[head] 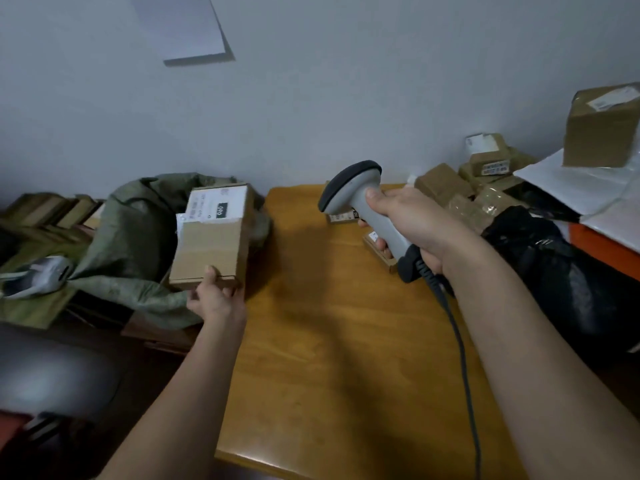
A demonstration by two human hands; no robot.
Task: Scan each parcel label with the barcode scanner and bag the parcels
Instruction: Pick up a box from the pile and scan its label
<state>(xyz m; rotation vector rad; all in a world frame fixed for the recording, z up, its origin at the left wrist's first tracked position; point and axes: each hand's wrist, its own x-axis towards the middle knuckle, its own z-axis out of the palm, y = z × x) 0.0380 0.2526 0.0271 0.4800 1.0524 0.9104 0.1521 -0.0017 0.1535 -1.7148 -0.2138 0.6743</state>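
My left hand [217, 296] pinches the near edge of a flat brown cardboard parcel [211, 249] with a white label [218, 206] on its far end. The parcel is held over the open mouth of a green woven bag [131, 237], left of the table. My right hand [412, 223] grips the handle of a grey barcode scanner [360, 195], its dark head pointing left toward the parcel. The scanner's black cable [460, 348] trails down over the table.
The wooden table [329, 341] holds two small labelled parcels [343, 215] partly hidden behind the scanner. More cardboard parcels [446, 183] are piled at the back right beside a black bag [540, 258] and white mailers [581, 188]. A large box [602, 129] stands far right.
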